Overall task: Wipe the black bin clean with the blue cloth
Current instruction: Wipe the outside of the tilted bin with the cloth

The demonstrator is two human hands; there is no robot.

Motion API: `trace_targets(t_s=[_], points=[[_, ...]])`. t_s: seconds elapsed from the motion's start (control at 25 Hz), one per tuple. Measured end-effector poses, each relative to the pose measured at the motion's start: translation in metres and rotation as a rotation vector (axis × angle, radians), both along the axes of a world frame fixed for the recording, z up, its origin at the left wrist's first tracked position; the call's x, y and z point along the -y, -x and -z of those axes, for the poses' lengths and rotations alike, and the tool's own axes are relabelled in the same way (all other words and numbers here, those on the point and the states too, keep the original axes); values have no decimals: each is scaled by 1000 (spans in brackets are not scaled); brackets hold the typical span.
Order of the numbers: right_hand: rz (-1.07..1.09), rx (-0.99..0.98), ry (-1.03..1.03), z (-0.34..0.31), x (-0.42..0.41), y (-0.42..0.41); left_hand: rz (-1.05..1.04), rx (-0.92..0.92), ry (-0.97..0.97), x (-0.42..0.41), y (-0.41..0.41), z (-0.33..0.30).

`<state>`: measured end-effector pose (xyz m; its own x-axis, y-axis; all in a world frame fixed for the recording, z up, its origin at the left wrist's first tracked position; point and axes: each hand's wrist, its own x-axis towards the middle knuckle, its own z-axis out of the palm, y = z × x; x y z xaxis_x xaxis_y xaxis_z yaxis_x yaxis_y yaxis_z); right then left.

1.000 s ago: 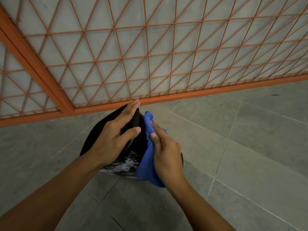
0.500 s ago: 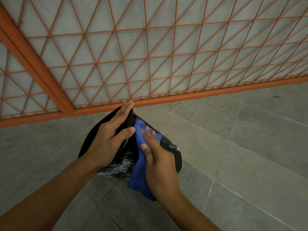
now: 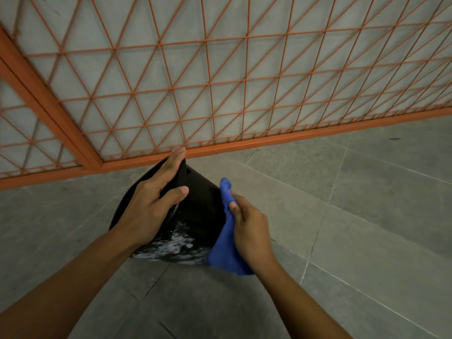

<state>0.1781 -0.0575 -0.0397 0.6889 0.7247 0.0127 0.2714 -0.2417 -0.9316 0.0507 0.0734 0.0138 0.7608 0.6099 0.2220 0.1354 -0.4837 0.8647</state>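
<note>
Tiled corridor floor (image 3: 354, 204) beside orange grille (image 3: 220, 81).

bin (image 3: 195, 216) sat on floor (image 3: 342, 204), tilted, just before grille (image 3: 220, 81); left hand (image 3: 149, 209) lay on bin's left side, fingers reaching over its far rim, thumb across its wall; cloth (image 3: 225, 250) lay against bin's right side, touching it; right hand (image 3: 249, 231) gripped cloth from right; grille frame ran behind both hands, floor stretched right and near.
</note>
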Motion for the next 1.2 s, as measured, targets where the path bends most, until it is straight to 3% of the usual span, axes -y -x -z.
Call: trace_targets(t_s=[0.56, 0.76, 0.96, 1.2], points=[[5, 16, -7, 2, 13, 3, 14, -44, -61, 10, -2, -2], [59, -39, 85, 14, 11, -11, 3, -62, -32, 12, -4, -5], [-31, 27, 37, 7, 12, -4, -2, -32, -60, 8, -3, -1], [50, -45, 96, 17, 25, -2, -14, -42, -62, 9, -2, -3]])
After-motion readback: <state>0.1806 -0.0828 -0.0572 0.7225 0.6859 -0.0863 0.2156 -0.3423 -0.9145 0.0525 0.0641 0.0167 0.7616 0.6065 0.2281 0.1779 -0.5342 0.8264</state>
